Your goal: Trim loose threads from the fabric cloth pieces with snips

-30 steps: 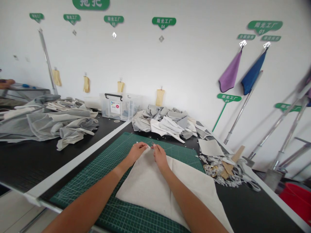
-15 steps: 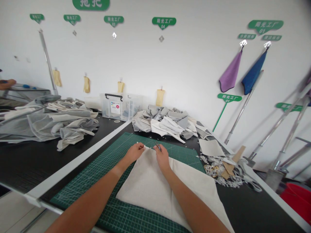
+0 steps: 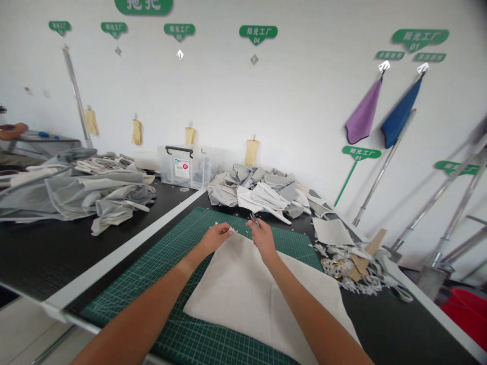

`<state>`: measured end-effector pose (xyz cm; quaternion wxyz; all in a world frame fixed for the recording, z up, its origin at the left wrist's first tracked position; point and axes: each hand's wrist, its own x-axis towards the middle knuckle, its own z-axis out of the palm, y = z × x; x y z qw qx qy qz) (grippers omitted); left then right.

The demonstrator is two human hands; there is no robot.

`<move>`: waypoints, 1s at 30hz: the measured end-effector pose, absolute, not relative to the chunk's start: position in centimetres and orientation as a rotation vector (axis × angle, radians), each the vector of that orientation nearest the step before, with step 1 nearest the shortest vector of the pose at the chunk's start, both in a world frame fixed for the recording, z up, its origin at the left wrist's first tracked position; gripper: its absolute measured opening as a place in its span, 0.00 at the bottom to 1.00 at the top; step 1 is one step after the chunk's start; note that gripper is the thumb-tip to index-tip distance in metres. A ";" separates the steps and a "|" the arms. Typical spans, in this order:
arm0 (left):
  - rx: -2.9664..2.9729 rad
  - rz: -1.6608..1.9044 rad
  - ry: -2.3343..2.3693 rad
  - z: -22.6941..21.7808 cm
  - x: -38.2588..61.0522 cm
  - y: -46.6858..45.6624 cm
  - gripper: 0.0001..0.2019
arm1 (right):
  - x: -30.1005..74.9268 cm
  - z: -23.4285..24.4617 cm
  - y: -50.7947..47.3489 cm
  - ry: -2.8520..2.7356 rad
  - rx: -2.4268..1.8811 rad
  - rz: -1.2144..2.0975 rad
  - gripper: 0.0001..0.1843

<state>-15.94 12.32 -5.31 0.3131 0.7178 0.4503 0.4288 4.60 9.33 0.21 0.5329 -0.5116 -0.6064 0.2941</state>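
A cream fabric sheet (image 3: 243,294) lies on the green cutting mat (image 3: 171,253). My left hand (image 3: 216,237) is closed, pinching the sheet's far corner. My right hand (image 3: 262,238) is closed round a small metal cutting tool (image 3: 254,218), whose tip points away from me just beyond the cloth's far edge. Both forearms reach over the sheet.
A heap of grey and white cloth pieces (image 3: 258,195) lies behind the mat. A larger fabric pile (image 3: 76,190) sits on the left. A clear plastic box (image 3: 186,166) stands by the wall. Scraps and cardboard (image 3: 353,261) lie at right. A red bucket (image 3: 466,312) is on the floor.
My right hand has lifted and moved right and away from the left hand, with the small tool in it. The left hand stays on the cloth's corner.
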 end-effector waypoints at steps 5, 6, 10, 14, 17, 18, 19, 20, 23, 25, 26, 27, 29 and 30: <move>1.861 1.124 1.285 -4.7 -16.2 11.8 0.15 | 7.8 2.2 7.8 -1.656 -1.278 0.614 0.17; 1.878 1.113 1.323 -4.4 -16.3 11.7 0.14 | 8.8 2.5 7.5 -1.712 -1.287 0.581 0.17; 2.002 1.042 1.535 -3.5 -16.9 11.3 0.13 | 13.8 1.8 6.5 -1.781 -1.388 0.461 0.17; 2.027 0.888 1.848 -2.9 -18.0 10.7 0.13 | 19.7 -1.3 5.7 -1.748 -1.587 0.388 0.17; 2.044 0.787 2.155 -2.6 -18.7 10.1 0.16 | 23.5 -3.5 4.8 -1.755 -1.756 0.311 0.17; 2.046 0.767 2.231 -2.4 -18.8 10.0 0.16 | 24.4 -3.9 4.5 -1.756 -1.810 0.267 0.17; 2.044 0.759 2.281 -2.2 -18.9 9.9 0.16 | 25.2 -4.2 4.3 -1.747 -1.859 0.219 0.17; 2.043 0.761 2.297 -1.9 -18.8 9.9 0.16 | 25.8 -4.4 4.3 -1.726 -1.898 0.178 0.17; 2.066 0.769 2.122 -0.6 -17.8 10.2 0.14 | 26.6 -4.4 4.8 -1.656 -1.943 0.156 0.17; 2.146 0.762 1.857 0.6 -16.3 10.2 0.12 | 26.8 -4.1 5.4 -1.624 -1.966 0.214 0.16; 2.207 0.756 1.711 1.3 -15.2 10.2 0.12 | 26.9 -4.0 5.7 -1.614 -1.980 0.243 0.16; 2.270 0.748 1.573 1.9 -13.9 10.1 0.11 | 27.0 -3.9 5.9 -1.602 -1.992 0.286 0.17; 2.373 0.721 1.342 3.0 -10.6 10.0 0.11 | 27.0 -3.8 6.1 -1.576 -2.005 0.400 0.21; 2.403 0.703 1.249 3.3 -8.7 10.1 0.10 | 27.0 -3.8 6.0 -1.563 -1.997 0.472 0.23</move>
